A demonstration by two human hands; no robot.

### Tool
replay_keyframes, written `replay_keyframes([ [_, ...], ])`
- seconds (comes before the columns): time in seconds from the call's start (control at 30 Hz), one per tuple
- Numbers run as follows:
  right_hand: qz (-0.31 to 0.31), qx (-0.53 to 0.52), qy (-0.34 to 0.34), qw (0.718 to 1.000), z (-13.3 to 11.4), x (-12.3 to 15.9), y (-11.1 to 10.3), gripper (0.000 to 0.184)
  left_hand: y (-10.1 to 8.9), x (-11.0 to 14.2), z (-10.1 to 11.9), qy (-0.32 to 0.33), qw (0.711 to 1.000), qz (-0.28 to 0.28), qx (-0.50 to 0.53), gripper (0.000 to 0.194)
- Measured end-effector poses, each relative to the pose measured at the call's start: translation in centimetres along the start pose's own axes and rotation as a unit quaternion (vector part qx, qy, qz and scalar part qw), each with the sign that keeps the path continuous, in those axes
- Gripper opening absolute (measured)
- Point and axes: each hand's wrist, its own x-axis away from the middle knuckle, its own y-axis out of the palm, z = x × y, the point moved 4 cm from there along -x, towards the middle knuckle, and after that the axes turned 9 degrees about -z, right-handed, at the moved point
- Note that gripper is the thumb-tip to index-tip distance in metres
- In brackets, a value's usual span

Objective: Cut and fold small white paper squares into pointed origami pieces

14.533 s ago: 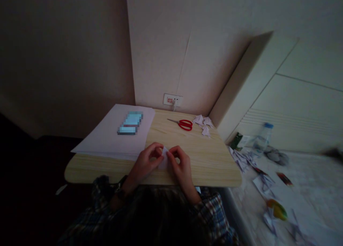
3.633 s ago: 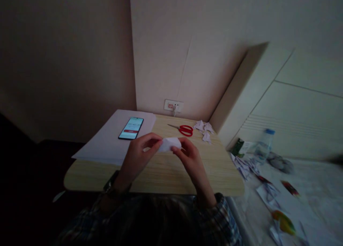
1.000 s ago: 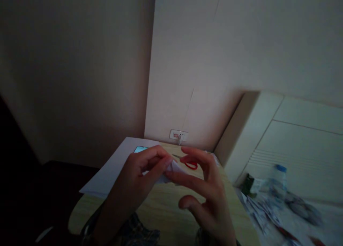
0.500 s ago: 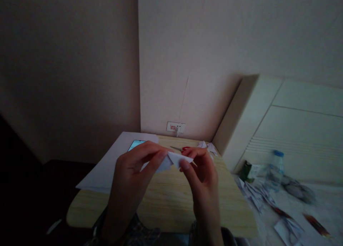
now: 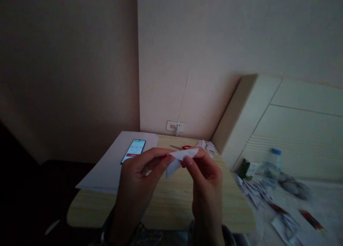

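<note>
A small folded piece of white paper (image 5: 184,153) is held up over the wooden table, one pointed flap hanging down from it. My left hand (image 5: 146,172) pinches its left end between thumb and fingers. At the right, my right hand (image 5: 205,171) grips the paper, the thumb pressed on its front face and the fingers behind. Just beyond the hands lie scissors (image 5: 185,147) with red handles, partly covered by the paper and fingers. Several folded paper pieces (image 5: 206,145) sit at the table's back right corner.
On the table (image 5: 171,210), a lit phone (image 5: 134,149) rests on white paper sheets (image 5: 104,171) at the left. A wall socket (image 5: 175,126) holds a plug behind. To the right, a bed carries a blue-capped bottle (image 5: 272,167), paper pieces (image 5: 253,192) and a dark green box (image 5: 244,168).
The paper has been turned in my fingers, so a flap now points down. My left hand has shifted slightly right and down, uncovering more of the phone.
</note>
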Motion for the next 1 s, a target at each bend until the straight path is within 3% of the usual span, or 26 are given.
replay_keyframes([
  [0.5,-0.017,0.034,-0.014,0.999,-0.2,0.5,-0.1,0.014,0.2,0.3,-1.8,-0.057,0.996,-0.01,0.062,0.011],
  [0.77,-0.024,0.033,-0.008,0.999,-0.3,0.3,0.2,0.016,0.3,0.3,-1.8,-0.067,0.991,0.003,0.116,0.013],
  [1.0,-0.029,0.029,-0.009,0.999,-0.2,0.3,-0.1,0.018,0.2,0.5,-1.5,-0.082,0.99,-0.026,0.108,0.01],
])
